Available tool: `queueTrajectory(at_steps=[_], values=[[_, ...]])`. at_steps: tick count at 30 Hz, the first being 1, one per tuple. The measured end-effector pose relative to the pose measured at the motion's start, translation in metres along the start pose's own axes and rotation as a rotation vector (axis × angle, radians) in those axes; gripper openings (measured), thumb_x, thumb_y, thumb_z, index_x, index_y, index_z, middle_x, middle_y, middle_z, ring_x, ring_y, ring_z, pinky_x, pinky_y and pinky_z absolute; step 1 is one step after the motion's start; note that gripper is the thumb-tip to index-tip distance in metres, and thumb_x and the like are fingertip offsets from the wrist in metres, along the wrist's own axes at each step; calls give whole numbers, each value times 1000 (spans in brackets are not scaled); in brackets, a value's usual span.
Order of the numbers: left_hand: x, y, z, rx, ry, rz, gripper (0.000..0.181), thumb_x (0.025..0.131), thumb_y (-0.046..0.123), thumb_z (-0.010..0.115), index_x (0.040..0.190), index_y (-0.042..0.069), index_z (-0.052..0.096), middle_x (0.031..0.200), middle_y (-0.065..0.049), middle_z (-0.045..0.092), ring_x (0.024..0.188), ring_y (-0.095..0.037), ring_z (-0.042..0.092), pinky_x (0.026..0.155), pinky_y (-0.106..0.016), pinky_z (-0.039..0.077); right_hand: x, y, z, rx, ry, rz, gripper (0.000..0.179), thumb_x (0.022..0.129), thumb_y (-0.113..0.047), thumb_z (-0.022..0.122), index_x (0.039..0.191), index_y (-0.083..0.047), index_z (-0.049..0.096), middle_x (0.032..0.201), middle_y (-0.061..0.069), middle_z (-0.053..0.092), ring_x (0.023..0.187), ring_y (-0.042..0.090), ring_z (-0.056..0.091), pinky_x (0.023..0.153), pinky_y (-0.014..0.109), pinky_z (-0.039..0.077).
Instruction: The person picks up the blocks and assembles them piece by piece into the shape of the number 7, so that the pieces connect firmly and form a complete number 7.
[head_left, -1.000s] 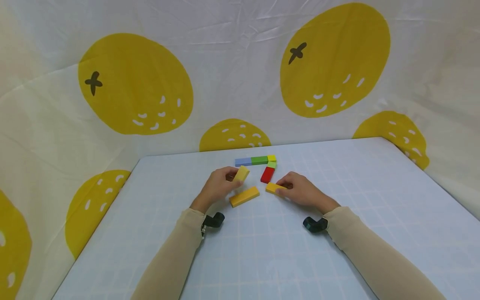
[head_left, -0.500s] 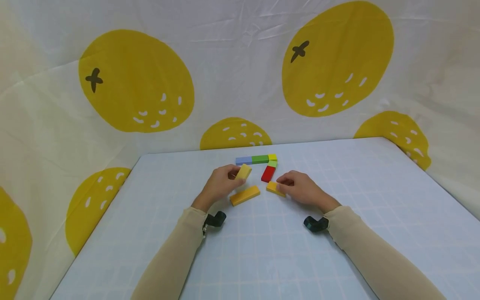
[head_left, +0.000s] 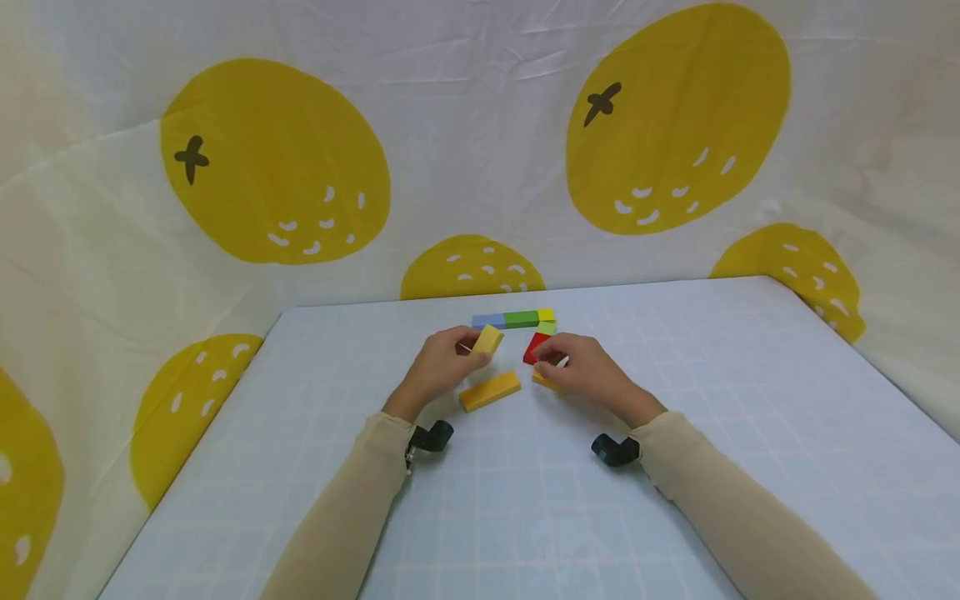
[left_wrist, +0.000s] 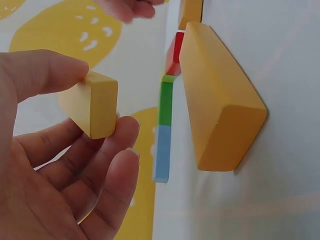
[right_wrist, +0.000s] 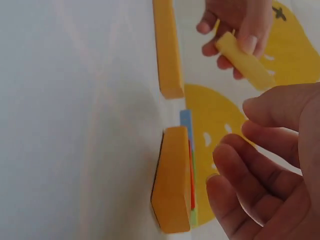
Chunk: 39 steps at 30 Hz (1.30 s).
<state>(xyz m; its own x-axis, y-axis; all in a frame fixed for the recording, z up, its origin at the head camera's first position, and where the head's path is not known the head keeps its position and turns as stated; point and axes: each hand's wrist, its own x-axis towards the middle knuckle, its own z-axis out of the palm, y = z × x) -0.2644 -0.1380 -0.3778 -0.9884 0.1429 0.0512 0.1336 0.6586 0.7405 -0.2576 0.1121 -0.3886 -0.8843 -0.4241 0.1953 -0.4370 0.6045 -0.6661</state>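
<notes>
My left hand point(head_left: 441, 368) holds a pale yellow wooden block point(left_wrist: 102, 107) above the table, pinched between thumb and fingers. Below it, a longer orange block point(head_left: 490, 392) lies on the table; in the left wrist view it is close to the camera. My right hand point(head_left: 592, 371) hovers over a second orange block point(right_wrist: 172, 180), which it partly covers in the head view. As the right wrist view shows, its thumb and fingers are apart, loosely bent, with nothing between them. Just beyond the fingertips lies a red block point(head_left: 535, 346).
Behind the red block, a light green block point(head_left: 546, 328), a yellow block point(head_left: 546, 315), a green block point(head_left: 521, 319) and a blue block point(head_left: 489, 321) form a bent row. The table point(head_left: 480, 517) has a pale gridded cover. A fruit-printed cloth point(head_left: 480, 150) hangs behind.
My right hand has let go of the orange block and risen slightly to the left, over it. The left hand has lifted the pale yellow block a little.
</notes>
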Motion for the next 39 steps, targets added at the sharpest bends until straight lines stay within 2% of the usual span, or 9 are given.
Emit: queueTrajectory(at_steps=[8, 12, 17, 19, 24, 27, 33, 39], values=[[-1, -1, -6, -27, 11, 44, 36, 91, 32, 74, 121, 13, 68, 109, 2, 67, 98, -19, 60, 83, -35, 54, 11, -19, 19, -74, -135, -69, 30, 93, -19, 71, 121, -7, 71, 112, -1, 68, 103, 18, 60, 92, 37, 52], [-2, -4, -9, -28, 12, 62, 36, 91, 31, 73, 121, 12, 69, 110, 1, 68, 98, -20, 61, 83, -35, 53, 18, -25, 26, -149, -159, -92, 31, 92, -20, 72, 120, -8, 71, 117, 2, 67, 112, 20, 58, 98, 40, 49], [-2, -7, -9, -44, 15, 70, 37, 90, 31, 73, 122, 12, 69, 111, 2, 69, 97, -18, 62, 79, -34, 54, 24, -32, 34, -264, -168, -184, 29, 92, -17, 68, 120, -7, 72, 122, 4, 66, 119, 23, 56, 103, 40, 45], [-1, -8, -9, -51, 16, 70, 38, 90, 31, 73, 122, 12, 69, 111, 3, 69, 97, -18, 62, 78, -34, 54, 26, -35, 37, -254, -187, -208, 30, 92, -14, 67, 121, -5, 71, 122, 5, 66, 118, 22, 57, 103, 40, 45], [-2, -8, -9, -50, 15, 62, 37, 91, 31, 72, 122, 12, 69, 112, 3, 69, 97, -19, 62, 80, -35, 53, 29, -38, 45, -248, -238, -187, 29, 93, -15, 70, 121, -9, 72, 117, 0, 68, 112, 17, 60, 101, 34, 46], [-2, -8, -9, -46, 16, 61, 37, 91, 30, 72, 123, 12, 69, 113, 1, 69, 98, -19, 62, 82, -36, 53, 26, -39, 47, -279, -254, -167, 31, 93, -17, 71, 123, -12, 71, 116, -3, 69, 111, 15, 60, 101, 32, 46], [-3, -11, -11, -41, 16, 38, 37, 92, 31, 71, 124, 12, 68, 114, 0, 68, 100, -20, 62, 88, -38, 52, 21, -39, 48, -296, -248, -169, 37, 93, -18, 73, 129, -14, 69, 119, -5, 68, 112, 14, 60, 100, 33, 47], [-4, -12, -15, -48, 12, 14, 38, 93, 31, 71, 125, 12, 67, 114, -1, 67, 100, -21, 61, 83, -37, 53, 16, -36, 43, -259, -222, -191, 33, 92, -19, 74, 125, -15, 71, 115, -7, 69, 107, 11, 60, 97, 30, 48]])
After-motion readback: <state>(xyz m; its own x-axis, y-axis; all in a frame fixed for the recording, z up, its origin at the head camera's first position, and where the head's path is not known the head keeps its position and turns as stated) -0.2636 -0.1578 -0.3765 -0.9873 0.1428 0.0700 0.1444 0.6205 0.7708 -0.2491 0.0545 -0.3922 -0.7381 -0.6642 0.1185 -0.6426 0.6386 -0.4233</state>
